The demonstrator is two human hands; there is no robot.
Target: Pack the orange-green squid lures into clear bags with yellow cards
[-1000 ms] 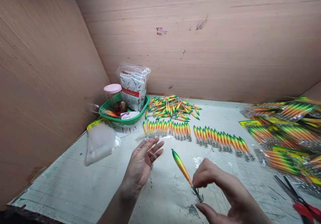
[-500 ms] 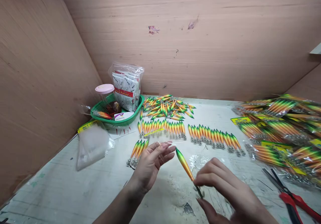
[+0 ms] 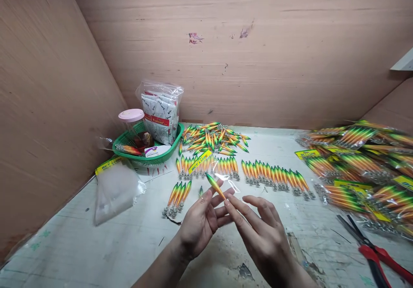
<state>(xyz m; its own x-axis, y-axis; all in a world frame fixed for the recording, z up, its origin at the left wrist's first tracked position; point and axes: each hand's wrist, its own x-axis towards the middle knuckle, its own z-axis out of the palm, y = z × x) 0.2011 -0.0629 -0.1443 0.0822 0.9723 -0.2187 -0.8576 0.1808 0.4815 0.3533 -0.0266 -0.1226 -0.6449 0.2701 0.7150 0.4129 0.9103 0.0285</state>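
Note:
My left hand [image 3: 201, 225] is closed on a clear plastic bag [image 3: 230, 182], whose yellow "BCT LURE" header [image 3: 200, 161] shows above the fingers. My right hand [image 3: 263, 230] pinches a green, yellow and orange fishing lure [image 3: 215, 186] by its lower end, with the green tip slanting up and left over the left fingers. The lower end is hidden behind the right fingertips. Another green lure tip [image 3: 200, 191] shows past my left thumb; I cannot tell whether it is in the bag. A small group of lures [image 3: 177, 195] lies left of the left hand.
Behind the hands are two rows of lures [image 3: 279, 176] and a lure heap [image 3: 213, 137]. The green basket [image 3: 161, 157] holds a jar and packets. Empty bags [image 3: 119, 189] lie at left. Bagged lures [image 3: 351, 197] and red-handled pliers [image 3: 371, 249] are at right.
My right hand has moved left and up, bringing the lure over my left hand. The bag in my left hand has turned so that its yellow header faces me.

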